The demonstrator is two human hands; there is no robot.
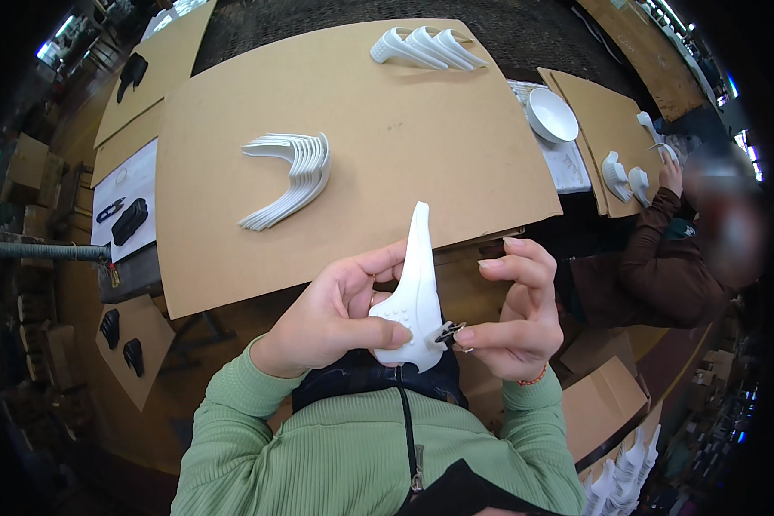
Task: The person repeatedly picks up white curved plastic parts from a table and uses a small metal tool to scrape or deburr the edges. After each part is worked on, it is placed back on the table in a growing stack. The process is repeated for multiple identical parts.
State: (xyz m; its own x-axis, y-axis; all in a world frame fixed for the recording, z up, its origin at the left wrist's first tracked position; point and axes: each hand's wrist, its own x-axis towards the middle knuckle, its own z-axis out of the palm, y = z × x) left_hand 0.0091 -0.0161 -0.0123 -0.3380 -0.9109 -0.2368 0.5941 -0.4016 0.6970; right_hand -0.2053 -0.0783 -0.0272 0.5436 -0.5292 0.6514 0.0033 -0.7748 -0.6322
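Left hand (327, 322): clamped on a white molded piece (417, 288), thumb across the dotted wide end, fingers behind. Piece is held in front of the torso, off the near edge of the cardboard-topped counter (404, 163), narrow end pointing up and away. Right hand (525, 322): thumb and fingers pinched on a small dark metal tool (448, 334), its tip at the lower right edge of the piece; cannot tell exact contact. Index finger is raised apart from the grip.

On the counter: a nested stack of white curved pieces (305, 172) left of centre; a row of three similar white pieces (428, 50) at the far edge. Right of the counter: a white bowl (552, 115). Farther right, a co-worker in a brown sleeve (654, 225) has a hand at white pieces on another cardboard sheet (586, 138). Left side: a black case (131, 222) on a white surface; two black pieces (132, 355) on cardboard lower down.
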